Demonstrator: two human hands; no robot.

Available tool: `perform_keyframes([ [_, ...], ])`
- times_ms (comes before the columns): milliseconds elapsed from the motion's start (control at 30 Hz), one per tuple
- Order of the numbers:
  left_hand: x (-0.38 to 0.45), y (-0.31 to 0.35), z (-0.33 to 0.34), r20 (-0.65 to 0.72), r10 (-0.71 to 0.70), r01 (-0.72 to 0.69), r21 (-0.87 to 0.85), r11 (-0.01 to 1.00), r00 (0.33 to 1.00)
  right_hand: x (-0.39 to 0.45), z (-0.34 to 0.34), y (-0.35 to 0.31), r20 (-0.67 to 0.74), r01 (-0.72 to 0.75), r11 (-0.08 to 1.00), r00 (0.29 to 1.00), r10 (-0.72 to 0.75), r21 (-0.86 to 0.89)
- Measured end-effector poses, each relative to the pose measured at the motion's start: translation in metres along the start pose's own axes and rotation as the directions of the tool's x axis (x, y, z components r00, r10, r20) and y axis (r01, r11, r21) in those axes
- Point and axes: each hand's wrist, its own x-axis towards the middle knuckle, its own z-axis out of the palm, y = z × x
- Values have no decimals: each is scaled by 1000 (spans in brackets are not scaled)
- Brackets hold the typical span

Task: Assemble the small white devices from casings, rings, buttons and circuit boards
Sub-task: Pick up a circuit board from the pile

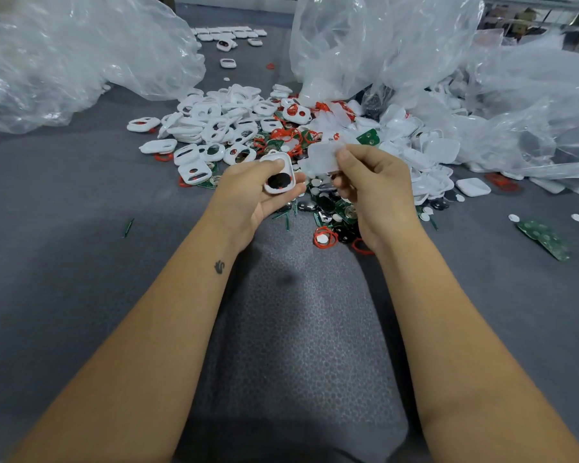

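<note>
1. Two bare hands meet above the middle of the grey table (64, 195), just in front of a heap of parts.
2. The left hand (248, 195) has its grip clamped on a white casing (280, 175), thumb on the upper edge and fingers curled beneath; a round black part sits in the casing's opening.
3. The right hand (371, 188) has its grip pinched together on a thin, pale, see-through piece (323, 158), held just right of the casing and apart from it.
4. White casings with cut-outs (208, 125) lie piled behind the left hand.
5. Red rings (325, 237), green circuit boards (545, 237) and small white round buttons (513, 217) are scattered under and right of the right hand.
6. Crumpled clear plastic bags (81, 51) fill the far left and far right of the table.
7. Finished white devices (228, 33) sit in rows near the far edge.
</note>
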Motion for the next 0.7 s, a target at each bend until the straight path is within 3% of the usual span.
perform_keyframes([
  [133,-3,1,4,27,-39,39,-8,999,999,0,-1,-1,25,25,999,999,-26,41],
  [367,-4,1,3,52,-92,96,-70,993,994,-3,3,2,135,193,973,975,-175,-128],
  [500,-3,1,3,40,-77,78,-22,997,996,-1,4,3,147,161,983,978,-147,-91],
  [700,-4,-2,7,-15,-50,50,45,998,999,-1,8,-3,257,-28,990,966,-9,140],
])
